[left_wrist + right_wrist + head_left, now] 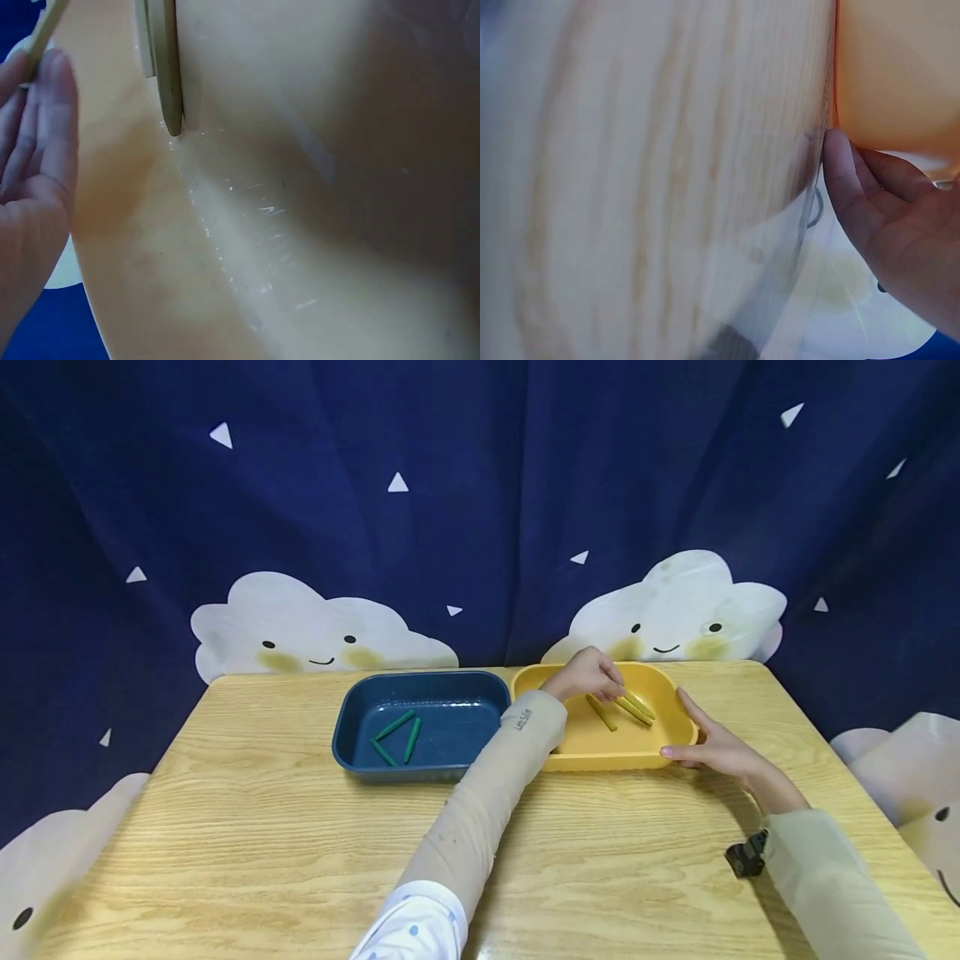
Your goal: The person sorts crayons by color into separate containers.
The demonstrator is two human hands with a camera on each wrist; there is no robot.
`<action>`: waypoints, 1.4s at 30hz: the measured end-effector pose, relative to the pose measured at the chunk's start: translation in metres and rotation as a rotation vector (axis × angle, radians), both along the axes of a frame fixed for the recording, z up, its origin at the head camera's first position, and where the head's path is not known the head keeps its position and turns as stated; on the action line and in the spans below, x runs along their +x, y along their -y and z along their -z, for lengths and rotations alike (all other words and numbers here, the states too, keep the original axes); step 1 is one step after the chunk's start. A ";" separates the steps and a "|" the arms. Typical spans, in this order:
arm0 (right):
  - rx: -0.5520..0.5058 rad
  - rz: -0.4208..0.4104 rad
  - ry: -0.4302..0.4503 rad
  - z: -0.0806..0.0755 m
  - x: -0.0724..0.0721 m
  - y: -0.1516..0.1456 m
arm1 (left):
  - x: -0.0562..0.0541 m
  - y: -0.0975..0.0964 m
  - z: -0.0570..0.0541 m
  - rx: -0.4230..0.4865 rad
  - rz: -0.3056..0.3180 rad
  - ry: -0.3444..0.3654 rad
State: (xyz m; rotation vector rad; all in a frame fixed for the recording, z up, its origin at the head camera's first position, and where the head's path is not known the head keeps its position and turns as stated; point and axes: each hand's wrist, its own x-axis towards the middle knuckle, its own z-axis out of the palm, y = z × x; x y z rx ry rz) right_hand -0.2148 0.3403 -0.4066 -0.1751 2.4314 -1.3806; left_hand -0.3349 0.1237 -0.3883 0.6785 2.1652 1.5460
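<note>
My left hand (pixel 588 675) reaches over the yellow tray (pixel 600 762) and pinches a thin yellow stick (pixel 45 34) between thumb and fingers. Two more yellow sticks (pixel 169 75) lie side by side on the tray's floor in the left wrist view. At the tray's right end, my right hand (pixel 720 750) rests against the outside, thumb by the front corner and fingers spread along the wall. Its fingers are extended along the tray's outer side in the right wrist view. The left forearm crosses in front of the place where the trays meet.
A dark blue tray (pixel 420 772) stands directly left of the yellow one, with several green sticks (pixel 412 741) inside. Both sit toward the back of a wooden table (pixel 262 860). A navy curtain (pixel 480 510) with clouds hangs behind. Near the right sleeve is a small black device (pixel 745 857).
</note>
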 end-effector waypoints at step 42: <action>0.036 -0.033 0.001 -0.003 -0.002 0.002 | 0.048 0.034 -0.070 0.051 0.127 0.017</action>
